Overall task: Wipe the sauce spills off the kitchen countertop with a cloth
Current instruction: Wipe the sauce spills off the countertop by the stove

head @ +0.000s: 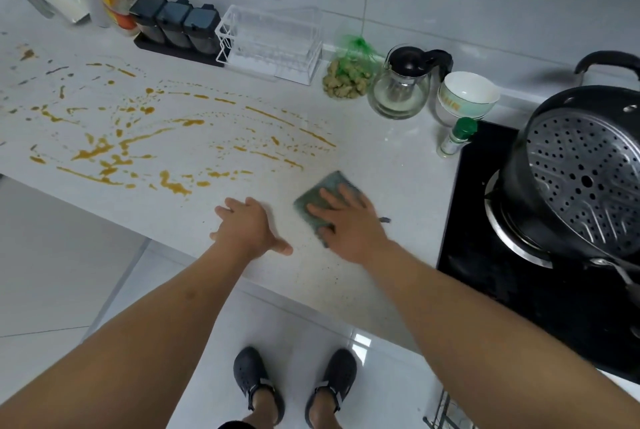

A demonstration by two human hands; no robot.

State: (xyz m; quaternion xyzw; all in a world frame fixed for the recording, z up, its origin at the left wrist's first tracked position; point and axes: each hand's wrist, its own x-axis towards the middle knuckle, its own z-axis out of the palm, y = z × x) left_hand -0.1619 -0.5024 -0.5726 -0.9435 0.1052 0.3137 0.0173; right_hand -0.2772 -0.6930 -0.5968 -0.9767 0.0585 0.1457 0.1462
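White countertop (381,158) carries orange sauce spills (114,151) to the left. Right hand (349,220) presses flat on the cloth (322,193); left hand (247,227) rests spread beside it. Careless strokes might smear sauce toward the near edge.

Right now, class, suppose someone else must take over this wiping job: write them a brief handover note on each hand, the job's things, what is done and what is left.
Right hand: flat on the green cloth, pressing it to the countertop near the stove.
Left hand: open, resting on the counter beside the cloth, holding nothing.
Sauce spills: orange streaks and drops across the counter, left of the cloth.
Done: cloth is down, at the spill's right edge.
Left: nearly all the sauce; wipe leftward.
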